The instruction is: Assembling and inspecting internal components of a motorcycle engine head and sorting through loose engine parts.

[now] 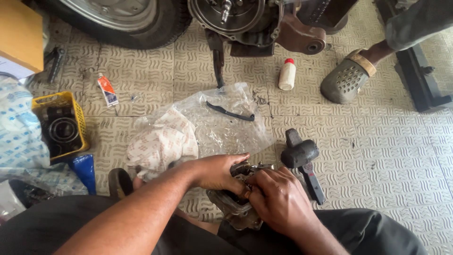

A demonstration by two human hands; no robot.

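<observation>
I am sitting low on the patterned tile floor [377,156], both hands working close together on a grimy metal engine part [238,208] resting at 6 o'clock, just ahead of my knees. My left hand [214,171] is gripping the part's upper edge, thumb stretched along the top. My right hand [278,198] is closing over its right side, fingertips [252,189] pressing into the middle of the casting; the two hands are nearly touching there. What the fingertips are pinching I cannot tell.

A clear plastic bag [222,127] is lying at 12 o'clock, just beyond the part, with a printed cloth [163,141] bunched at its left and a thin black curved strip [231,112] on top. A black hammer [302,158] is lying at 2 o'clock, near my right hand. A small white bottle with a red cap [287,74] is standing further out at 1 o'clock. A yellow crate [61,125] holding black round parts is sitting at 9 o'clock. Another person's sandalled foot [347,78] is resting at 2 o'clock, well apart.
</observation>
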